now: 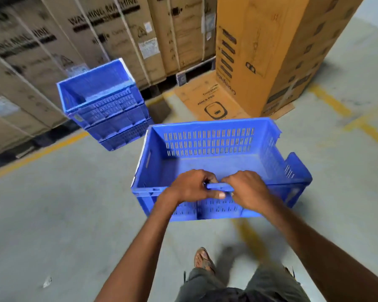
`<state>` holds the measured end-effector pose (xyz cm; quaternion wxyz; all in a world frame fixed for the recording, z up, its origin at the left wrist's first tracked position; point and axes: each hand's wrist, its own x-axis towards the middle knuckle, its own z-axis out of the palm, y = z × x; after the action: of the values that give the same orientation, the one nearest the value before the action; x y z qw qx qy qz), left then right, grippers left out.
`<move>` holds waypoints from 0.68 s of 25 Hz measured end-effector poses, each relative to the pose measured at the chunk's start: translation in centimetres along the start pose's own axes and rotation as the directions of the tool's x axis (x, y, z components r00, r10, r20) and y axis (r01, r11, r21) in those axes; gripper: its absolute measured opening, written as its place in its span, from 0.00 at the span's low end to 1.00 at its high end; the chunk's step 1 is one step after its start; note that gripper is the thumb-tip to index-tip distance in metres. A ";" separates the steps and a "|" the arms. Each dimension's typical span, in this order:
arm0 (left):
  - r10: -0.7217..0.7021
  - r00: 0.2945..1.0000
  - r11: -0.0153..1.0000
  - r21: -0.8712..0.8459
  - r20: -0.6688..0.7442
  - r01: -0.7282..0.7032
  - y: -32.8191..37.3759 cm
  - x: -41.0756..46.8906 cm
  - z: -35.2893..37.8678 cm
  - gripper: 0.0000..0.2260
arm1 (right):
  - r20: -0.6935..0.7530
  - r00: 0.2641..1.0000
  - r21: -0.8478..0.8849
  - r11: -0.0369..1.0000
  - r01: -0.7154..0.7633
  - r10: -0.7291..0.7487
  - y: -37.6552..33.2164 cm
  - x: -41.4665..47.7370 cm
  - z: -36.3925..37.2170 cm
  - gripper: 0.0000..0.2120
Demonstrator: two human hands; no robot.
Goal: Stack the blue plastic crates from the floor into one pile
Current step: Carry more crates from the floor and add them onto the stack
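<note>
An empty blue plastic crate (pixel 207 158) with slotted walls hangs in front of me, lifted off the grey floor. My left hand (pixel 192 186) and my right hand (pixel 248 189) sit side by side, both closed over the near rim at its middle. A pile of blue crates (pixel 105 105), about three high, stands on the floor ahead to the left, apart from the carried crate. The top crate of that pile is empty.
Strapped cardboard washing-machine boxes (pixel 52 44) line the left and back on dark pallets. Tall orange cartons (pixel 271 51) stand at the right, with a flat carton (pixel 207 99) on the floor before them. Yellow lines (pixel 37 153) cross the floor. My sandalled foot (pixel 203 260) is below.
</note>
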<state>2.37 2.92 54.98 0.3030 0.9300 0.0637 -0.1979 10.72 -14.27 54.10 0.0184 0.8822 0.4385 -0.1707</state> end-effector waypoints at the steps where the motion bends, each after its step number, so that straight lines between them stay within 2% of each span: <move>1: -0.012 1.000 0.995 -0.097 -0.005 0.011 -1.8 0.2 -2.6 0.17 | -0.017 1.000 -0.008 1.000 0.021 -0.021 -1.4 1.6 -1.4 0.17; 2: -0.023 0.998 0.991 -0.131 -0.062 0.014 -3.7 1.1 -4.8 0.15 | -0.039 0.998 -0.015 0.999 0.050 -0.051 -2.7 3.3 -2.7 0.18; 4: -0.074 0.960 0.996 -0.060 -0.271 0.060 -7.3 3.7 -9.9 0.10 | -0.077 0.987 -0.034 0.989 0.141 -0.143 -5.5 6.4 -5.1 0.21; 6: -0.118 0.903 0.978 0.110 -0.414 0.178 -10.6 6.8 -14.7 0.20 | -0.081 0.967 -0.082 0.969 0.234 -0.240 -7.9 9.3 -7.1 0.21; 8: -0.206 0.878 0.925 0.208 -0.433 0.319 -13.9 9.5 -18.9 0.29 | -0.079 0.943 -0.155 0.938 0.309 -0.324 -9.5 12.3 -9.0 0.18; 10: -0.300 0.862 0.878 0.236 -0.409 0.417 -17.4 11.9 -22.4 0.34 | -0.086 0.921 -0.202 0.912 0.356 -0.379 -10.2 16.1 -10.6 0.17; 13: -0.444 0.821 0.835 0.168 -0.358 0.524 -22.5 14.5 -26.6 0.35 | -0.125 0.889 -0.211 0.888 0.409 -0.440 -10.9 24.1 -13.5 0.18; 15: -0.479 0.822 0.856 0.046 -0.307 0.515 -24.4 14.9 -29.3 0.35 | -0.137 0.873 -0.199 0.877 0.438 -0.467 -11.8 28.9 -15.6 0.18; 17: -0.464 0.791 0.865 -0.012 -0.399 0.501 -26.2 14.2 -31.6 0.30 | -0.149 0.854 -0.187 0.862 0.471 -0.499 -12.5 33.6 -17.7 0.16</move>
<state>19.49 42.72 58.40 0.1795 0.9163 0.3483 -0.0831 24.76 22.40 61.53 -0.0043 0.7514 0.6578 -0.0517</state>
